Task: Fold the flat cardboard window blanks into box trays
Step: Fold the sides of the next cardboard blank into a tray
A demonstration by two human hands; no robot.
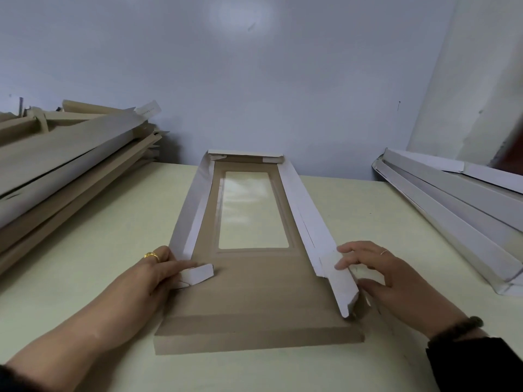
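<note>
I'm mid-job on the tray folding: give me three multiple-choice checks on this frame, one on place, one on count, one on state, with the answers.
1. Where does the stack of white, long folded cardboard trays lie?
A. on the table's right side
B. in front of the left hand
C. on top of the window blank

2. How many rings show on the two hands?
A. none
B. two
C. four

3. How does the near end flap of the brown cardboard window blank stand?
A. folded up
C. torn off
B. flat on the pale green table

Answers: 1 A, the trays sit by the right wall. 2 B, one gold ring on the left hand and one thin ring on the right hand. 3 B, the near flap lies flat while the far end and both long sides stand raised.
</note>
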